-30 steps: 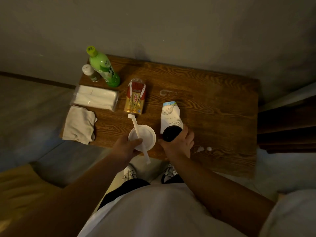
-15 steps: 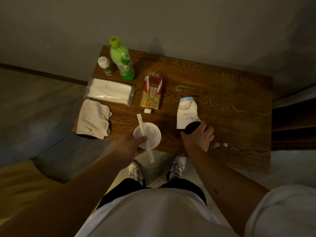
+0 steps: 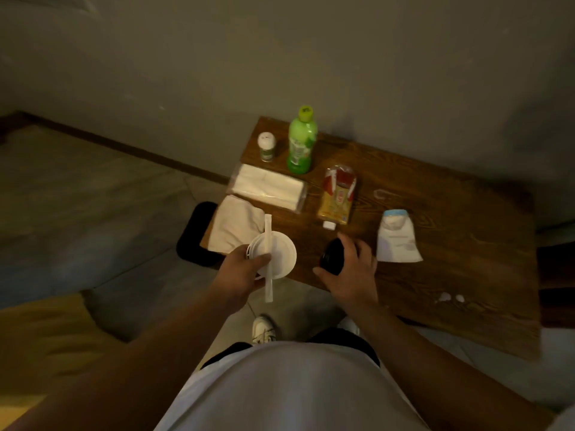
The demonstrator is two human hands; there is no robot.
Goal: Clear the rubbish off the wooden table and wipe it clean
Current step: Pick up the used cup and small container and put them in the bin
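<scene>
While left hand (image 3: pixel 241 276) (closed) clasps cup (image 3: pixel 277 255).

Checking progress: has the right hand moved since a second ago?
Yes. The right hand, gripping a dark object, has shifted left, away from the white carton it was touching.

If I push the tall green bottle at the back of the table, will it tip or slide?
The green bottle stands upright, tall on a narrow base, so a high push would probably tip it. Its round body would likely roll afterwards. Its fill level is unclear, so its weight is uncertain.
</scene>
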